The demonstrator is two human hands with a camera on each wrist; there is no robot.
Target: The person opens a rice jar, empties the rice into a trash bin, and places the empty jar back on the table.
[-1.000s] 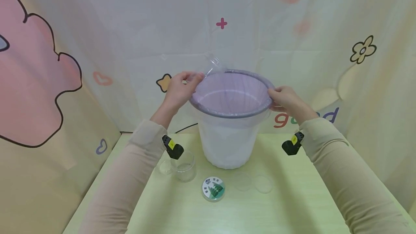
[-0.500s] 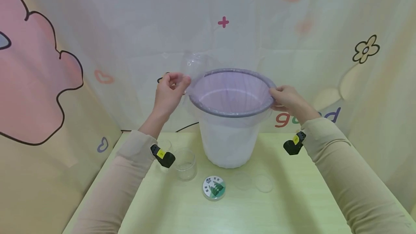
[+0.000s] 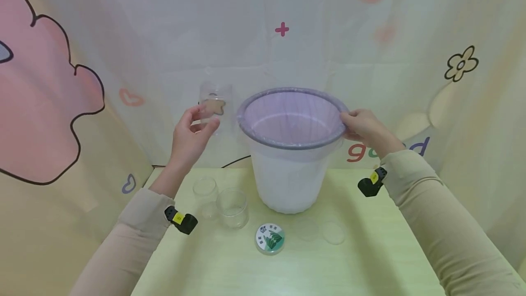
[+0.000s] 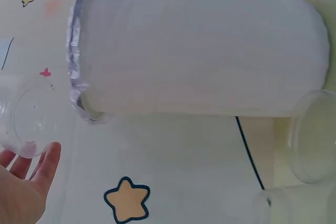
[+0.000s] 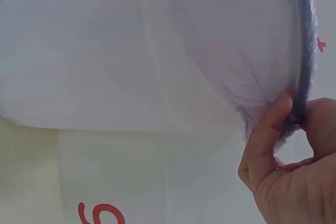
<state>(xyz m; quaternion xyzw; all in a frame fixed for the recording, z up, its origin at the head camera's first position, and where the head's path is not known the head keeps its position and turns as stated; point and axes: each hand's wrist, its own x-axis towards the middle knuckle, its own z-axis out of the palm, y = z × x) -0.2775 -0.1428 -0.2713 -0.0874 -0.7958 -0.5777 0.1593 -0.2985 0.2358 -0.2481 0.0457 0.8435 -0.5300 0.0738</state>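
Note:
A white trash can (image 3: 289, 182) stands on the table, lined with a thin purple trash bag (image 3: 296, 124) folded over its dark rim. My right hand (image 3: 363, 124) pinches the rim and bag on the right side, thumb on one face and fingers on the other, as the right wrist view shows; loose bag film bunches at the fingers (image 5: 265, 135). Left of the can, my left hand (image 3: 192, 134) holds a clear plastic jar (image 3: 218, 90) up in the air, fingers and thumb around its lower part. In the left wrist view the jar (image 4: 34, 114) is partly cut off.
Two clear containers, one at the back (image 3: 204, 188) and one nearer (image 3: 233, 209), stand left of the can. A round lid with a green leaf label (image 3: 270, 238) lies in front. Two clear discs, one (image 3: 307, 229) beside the other (image 3: 334, 233), lie right of it.
My left hand has moved left and slightly down with the jar, from over the can's left rim to beside it. The right hand keeps its place on the rim.

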